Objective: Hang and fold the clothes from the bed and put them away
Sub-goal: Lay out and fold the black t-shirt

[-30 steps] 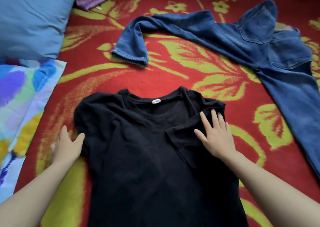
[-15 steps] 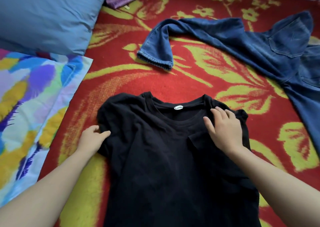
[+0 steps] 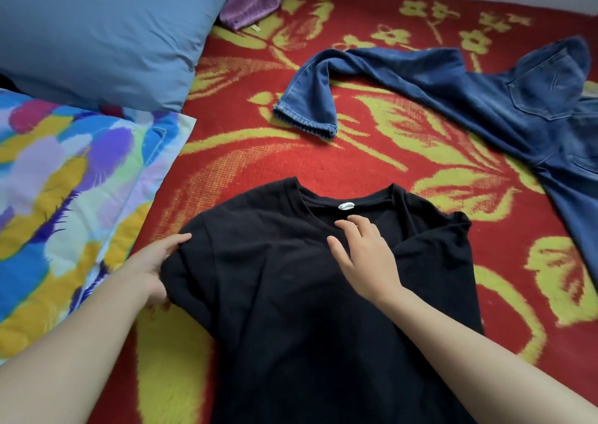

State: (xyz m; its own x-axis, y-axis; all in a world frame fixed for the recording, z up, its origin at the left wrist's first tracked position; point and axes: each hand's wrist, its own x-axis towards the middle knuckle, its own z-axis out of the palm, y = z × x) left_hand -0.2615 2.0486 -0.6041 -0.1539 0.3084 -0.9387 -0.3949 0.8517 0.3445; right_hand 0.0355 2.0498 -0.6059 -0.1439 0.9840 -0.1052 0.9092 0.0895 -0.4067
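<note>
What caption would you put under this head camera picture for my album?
Left hand grips the black T-shirt, right hand rests on it; blue jeans lie beyond.

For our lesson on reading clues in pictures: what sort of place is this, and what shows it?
Probably a bedroom: a blue pillow and a multicoloured pillow lie on a red and yellow blanket, with a black T-shirt and jeans spread on it.
</note>
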